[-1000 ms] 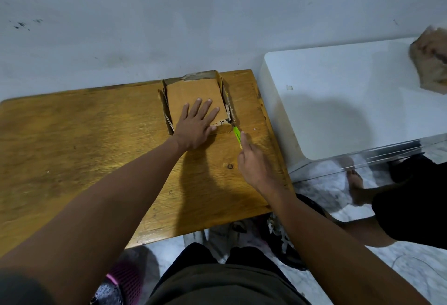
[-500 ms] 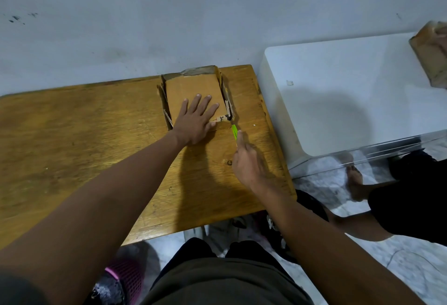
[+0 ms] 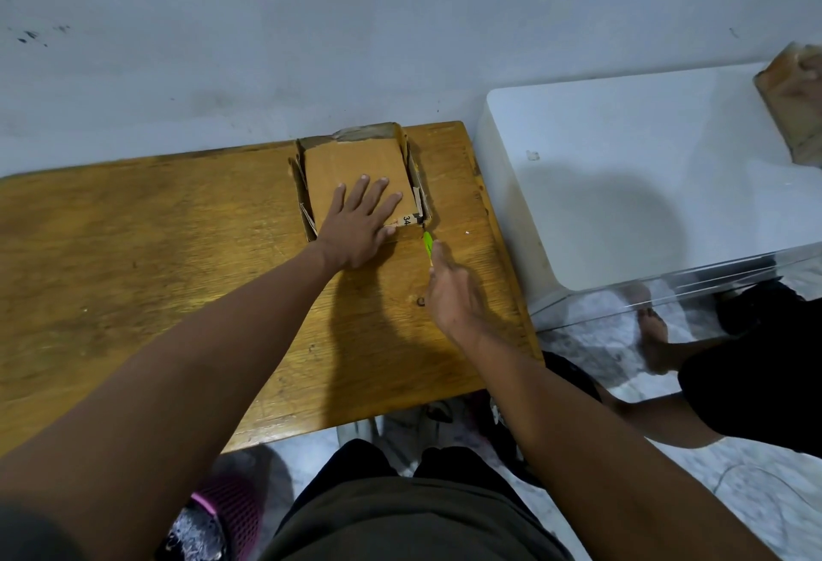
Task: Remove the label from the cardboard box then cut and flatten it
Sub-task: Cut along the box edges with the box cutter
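- A worn, yellow-brown wooden table [image 3: 133,276] is seen against a pale wall, with its far edge just beside that wall.
- The shallow brown cardboard box [image 3: 356,164] is set on the far right part of the table, near the wall — its low side walls are upright around a flat panel.
- The left hand [image 3: 356,222] is laid flat on the near part of that panel, fingers spread and nothing gripped.
- Printed digits are shown on the box's near right corner, just beside the little finger.
- A green-handled cutter [image 3: 428,245] is pointed at that corner; whether its tip touches cannot be told.
- The right hand [image 3: 453,293] is closed around the cutter's handle, resting on the table.
- A white rounded box-like unit [image 3: 645,187] is placed right of the table.
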